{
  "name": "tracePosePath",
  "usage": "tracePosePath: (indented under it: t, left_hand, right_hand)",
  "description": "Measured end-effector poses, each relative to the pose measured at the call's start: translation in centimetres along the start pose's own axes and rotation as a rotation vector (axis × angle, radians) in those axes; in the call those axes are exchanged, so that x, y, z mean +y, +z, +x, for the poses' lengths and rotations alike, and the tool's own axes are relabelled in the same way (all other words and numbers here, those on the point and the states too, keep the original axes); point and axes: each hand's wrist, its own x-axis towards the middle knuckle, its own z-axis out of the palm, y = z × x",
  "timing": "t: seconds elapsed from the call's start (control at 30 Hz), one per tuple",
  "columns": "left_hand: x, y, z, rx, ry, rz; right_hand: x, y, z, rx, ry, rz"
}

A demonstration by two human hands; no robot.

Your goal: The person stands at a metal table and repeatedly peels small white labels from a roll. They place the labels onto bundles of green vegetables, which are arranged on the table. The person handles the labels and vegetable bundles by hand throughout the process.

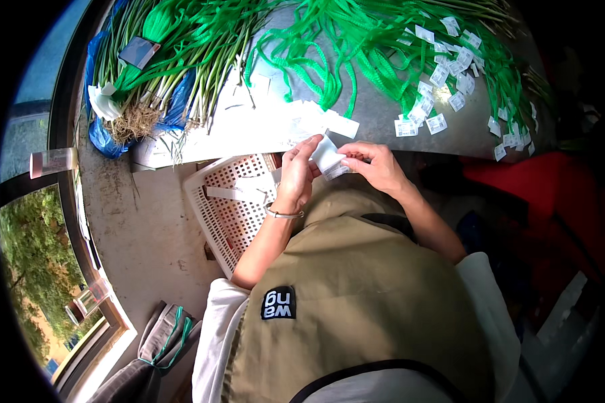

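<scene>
Just off the near edge of a metal table (383,136), both hands meet on white printed labels (326,153). My left hand (298,169) grips them from one side, a bangle on its wrist. Thumb and fingertips of my right hand (372,162) pinch the opposite edge; how many labels are layered there I cannot tell. Right beyond the fingers, green mesh net bags (330,83) lie with white tags (343,124) at their near ends, washed out by sunlight. Farther right, more green nets (383,75) carry tags with printed codes (425,105).
Spring onions (227,75) with roots lie on blue plastic at the left, a dark phone-like device (139,52) on top. A white plastic basket (232,221) holding paper strips stands below the table edge. A window (40,252) with clear cups (88,300) borders the left.
</scene>
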Motion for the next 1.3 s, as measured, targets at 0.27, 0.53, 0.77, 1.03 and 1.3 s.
tracePosePath:
  t: [0.27, 0.53, 0.77, 1.03, 1.3]
  left_hand:
    - [0.1, -2.0, 0.0, -0.018, -0.027, 0.055]
    - [-0.5, -1.2, -0.8, -0.044, -0.011, 0.063]
    - [-1.4, -2.0, -1.4, 0.027, 0.096, 0.034]
    - [-1.7, 0.3, -1.9, 0.054, 0.078, -0.084]
    - [-2.4, 0.2, -0.6, 0.032, 0.142, 0.061]
  right_hand:
    - [4.2, -6.5, 3.5, 0.447, -0.09, -0.024]
    - [5.6, -19.6, 11.1, 0.605, 0.328, 0.035]
    - [0.4, -29.9, 12.2, 0.676, 0.169, 0.091]
    - [-12.5, -41.3, 7.1, 0.816, -0.166, 0.265]
    - [-17.1, -50.2, 2.6, 1.136, -0.368, 0.407]
